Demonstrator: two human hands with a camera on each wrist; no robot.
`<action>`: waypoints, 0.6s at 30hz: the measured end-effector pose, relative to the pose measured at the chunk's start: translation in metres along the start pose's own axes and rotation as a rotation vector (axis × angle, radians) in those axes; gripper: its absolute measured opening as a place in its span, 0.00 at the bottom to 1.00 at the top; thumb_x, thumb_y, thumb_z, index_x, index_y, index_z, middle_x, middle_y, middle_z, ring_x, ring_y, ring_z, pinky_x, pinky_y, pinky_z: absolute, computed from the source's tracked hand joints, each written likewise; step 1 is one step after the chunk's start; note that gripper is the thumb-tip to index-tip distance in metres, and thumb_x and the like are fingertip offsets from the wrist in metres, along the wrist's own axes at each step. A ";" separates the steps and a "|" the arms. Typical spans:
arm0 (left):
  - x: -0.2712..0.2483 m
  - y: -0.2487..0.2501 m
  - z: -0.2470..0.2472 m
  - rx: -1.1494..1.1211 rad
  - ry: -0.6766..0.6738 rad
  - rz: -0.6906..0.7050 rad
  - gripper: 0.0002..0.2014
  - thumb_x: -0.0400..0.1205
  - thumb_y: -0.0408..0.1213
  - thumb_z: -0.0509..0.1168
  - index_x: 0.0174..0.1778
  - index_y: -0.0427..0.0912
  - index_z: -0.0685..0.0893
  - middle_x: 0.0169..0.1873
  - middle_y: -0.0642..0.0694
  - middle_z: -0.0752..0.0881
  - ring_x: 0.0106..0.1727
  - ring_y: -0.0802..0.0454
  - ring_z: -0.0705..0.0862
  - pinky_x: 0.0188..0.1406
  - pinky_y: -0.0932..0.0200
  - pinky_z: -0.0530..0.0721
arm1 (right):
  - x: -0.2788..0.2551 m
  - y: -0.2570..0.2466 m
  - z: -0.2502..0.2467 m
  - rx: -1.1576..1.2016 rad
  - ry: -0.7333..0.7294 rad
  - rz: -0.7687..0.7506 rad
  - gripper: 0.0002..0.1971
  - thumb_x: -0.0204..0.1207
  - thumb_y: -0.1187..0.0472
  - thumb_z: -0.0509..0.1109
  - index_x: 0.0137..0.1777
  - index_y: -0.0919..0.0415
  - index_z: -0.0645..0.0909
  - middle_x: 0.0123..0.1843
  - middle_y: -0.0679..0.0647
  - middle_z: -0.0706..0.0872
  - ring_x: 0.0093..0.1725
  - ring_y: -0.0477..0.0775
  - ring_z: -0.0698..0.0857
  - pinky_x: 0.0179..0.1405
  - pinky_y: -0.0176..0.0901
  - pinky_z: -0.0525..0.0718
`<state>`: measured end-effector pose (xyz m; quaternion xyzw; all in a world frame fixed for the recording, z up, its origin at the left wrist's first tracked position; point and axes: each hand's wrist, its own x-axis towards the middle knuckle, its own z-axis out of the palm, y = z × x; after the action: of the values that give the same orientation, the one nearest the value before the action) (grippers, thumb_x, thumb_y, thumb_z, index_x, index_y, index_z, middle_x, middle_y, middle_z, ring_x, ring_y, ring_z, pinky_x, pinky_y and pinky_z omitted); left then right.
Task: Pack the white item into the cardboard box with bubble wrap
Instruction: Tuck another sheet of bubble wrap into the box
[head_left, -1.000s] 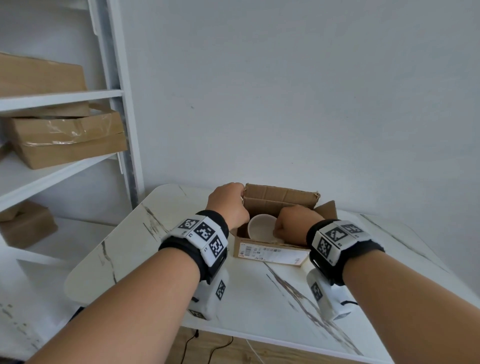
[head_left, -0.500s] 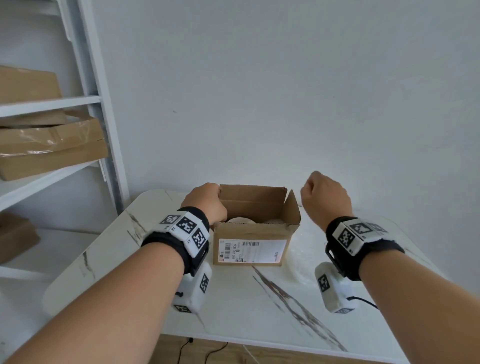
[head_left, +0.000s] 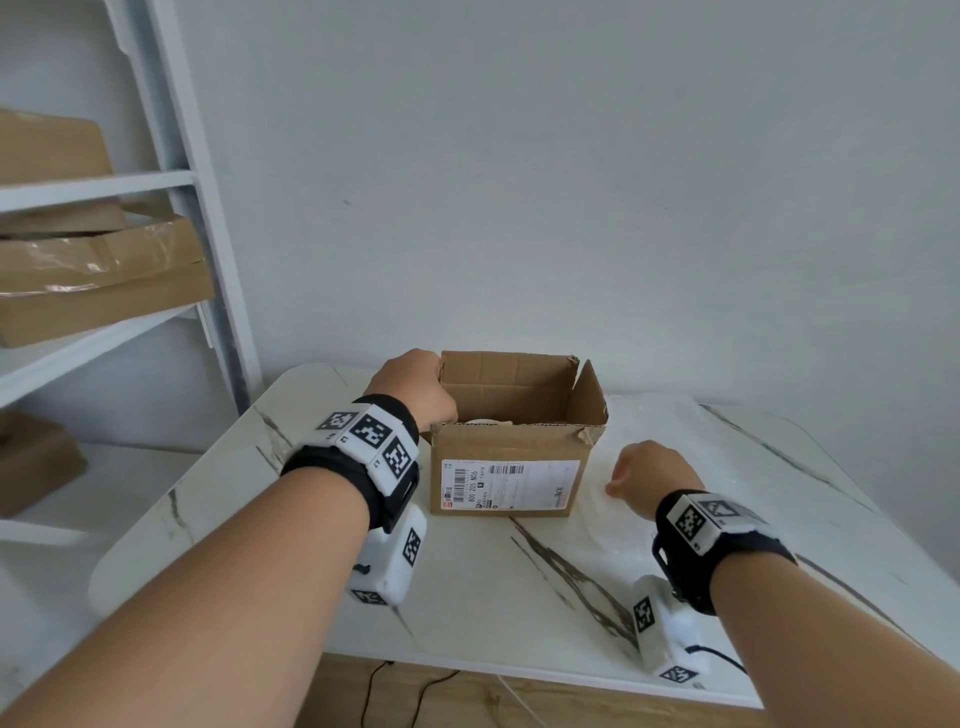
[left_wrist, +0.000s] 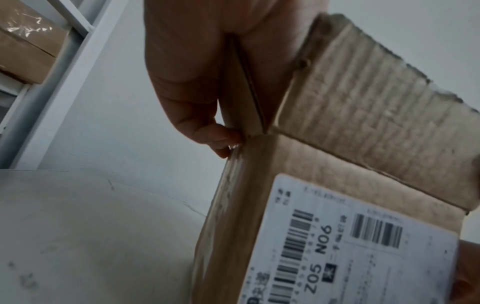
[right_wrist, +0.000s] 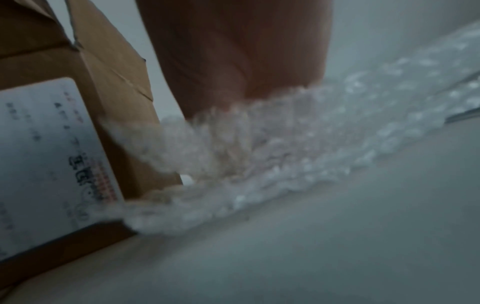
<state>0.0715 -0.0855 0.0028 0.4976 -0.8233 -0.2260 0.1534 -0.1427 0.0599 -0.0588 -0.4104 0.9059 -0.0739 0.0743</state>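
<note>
With white item (head_left: 485, 422) already in cardboard box (head_left: 511, 483), left hand (head_left: 415, 389) pinches the left flap; right hand (head_left: 647, 475) gathers bubble wrap (right_wrist: 285, 139), finger state unclear; padding remains.

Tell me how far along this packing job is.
Done: the white item already sits inside the cardboard box. In hand: the left hand grips a box flap while the right hand gathers the bubble wrap beside it. Left: putting the wrap in.

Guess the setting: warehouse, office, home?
Probably a small packing or storage room. White shelving holds taped cardboard boxes, and a labelled cardboard box sits on a marble-pattern table beside bubble wrap.
</note>
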 end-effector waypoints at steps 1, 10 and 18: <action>0.000 0.000 0.000 0.006 -0.005 0.001 0.18 0.68 0.27 0.69 0.55 0.36 0.84 0.43 0.40 0.86 0.41 0.43 0.87 0.35 0.57 0.80 | 0.002 0.000 0.002 -0.004 -0.004 0.012 0.08 0.74 0.58 0.70 0.49 0.59 0.86 0.51 0.54 0.89 0.51 0.55 0.86 0.48 0.43 0.84; -0.002 0.012 -0.018 -0.026 -0.006 -0.001 0.31 0.74 0.26 0.64 0.75 0.45 0.69 0.60 0.42 0.80 0.51 0.46 0.83 0.40 0.57 0.81 | -0.004 0.001 -0.037 0.138 0.100 0.044 0.10 0.75 0.63 0.62 0.48 0.62 0.85 0.49 0.56 0.88 0.47 0.58 0.85 0.45 0.45 0.83; -0.029 0.058 -0.043 -0.180 0.258 0.235 0.25 0.84 0.34 0.58 0.77 0.52 0.66 0.70 0.41 0.74 0.62 0.44 0.80 0.56 0.55 0.80 | -0.045 -0.030 -0.115 0.402 0.568 -0.064 0.07 0.78 0.57 0.63 0.45 0.58 0.80 0.46 0.52 0.84 0.42 0.55 0.80 0.38 0.41 0.72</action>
<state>0.0616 -0.0452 0.0690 0.4072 -0.8255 -0.2136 0.3272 -0.1137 0.0831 0.0633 -0.3790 0.8443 -0.3643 -0.1039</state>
